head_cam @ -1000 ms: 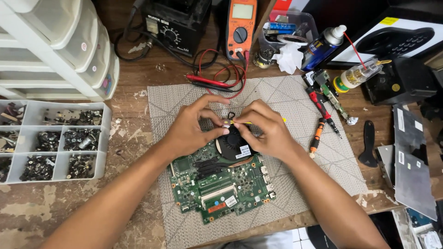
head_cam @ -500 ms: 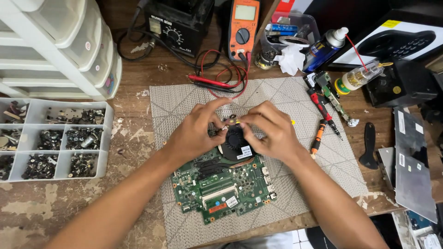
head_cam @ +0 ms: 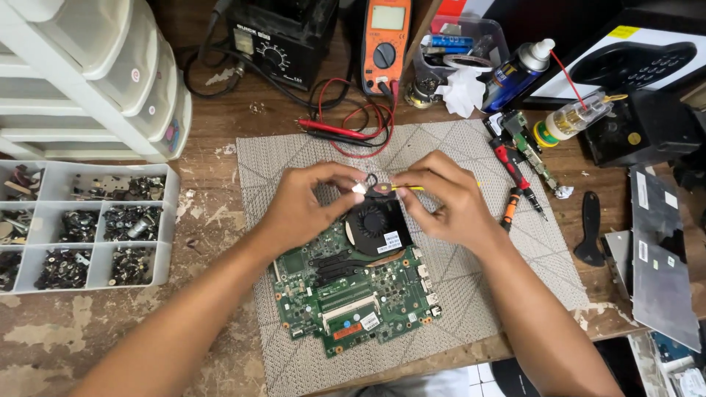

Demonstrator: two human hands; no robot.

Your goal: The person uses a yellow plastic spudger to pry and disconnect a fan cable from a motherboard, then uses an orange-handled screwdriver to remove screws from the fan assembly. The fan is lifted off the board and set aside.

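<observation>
Both hands' grips pinching at black fan point(head_cam: 373, 220) on green board point(head_cam: 353, 294), right hand point(head_cam: 441, 202) holding yellow tool point(head_cam: 408, 188), tip hidden, left hand point(head_cam: 305, 209) pinch contents unclear

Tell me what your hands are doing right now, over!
Both hands at the black fan on the green circuit board. Left hand pinching its top edge, right hand holding a thin yellow tool. Nothing blocking.

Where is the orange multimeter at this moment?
In the head view, the orange multimeter stands at top centre, beyond the grey mat, beside the black power supply.
</observation>
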